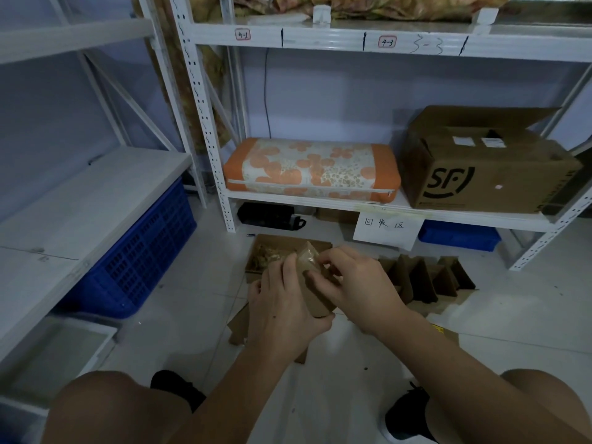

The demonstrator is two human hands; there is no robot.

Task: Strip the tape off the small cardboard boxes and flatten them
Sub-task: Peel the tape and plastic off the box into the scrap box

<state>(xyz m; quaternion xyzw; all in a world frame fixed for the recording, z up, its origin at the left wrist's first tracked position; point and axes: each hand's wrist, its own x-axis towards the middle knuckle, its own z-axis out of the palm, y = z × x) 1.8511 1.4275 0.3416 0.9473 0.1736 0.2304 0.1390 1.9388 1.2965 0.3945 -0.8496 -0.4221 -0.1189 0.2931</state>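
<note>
My left hand (285, 302) grips a small brown cardboard box (315, 299) from the left, held above the floor in front of me. My right hand (355, 283) pinches a strip of clear tape (308, 256) at the box's top edge; the tape stands up crumpled between both hands. Most of the box is hidden behind my fingers. On the floor to the right stand several small cardboard boxes (426, 278) with their flaps up. Flattened cardboard (238, 325) lies on the floor under my left hand.
An open carton (266, 251) holding crumpled tape scraps sits just beyond my hands. White shelving (384, 206) carries an orange cushion (310, 168) and a large SF box (480, 168). Blue crates (144, 257) sit under the left shelf. My knees and black shoes fill the bottom.
</note>
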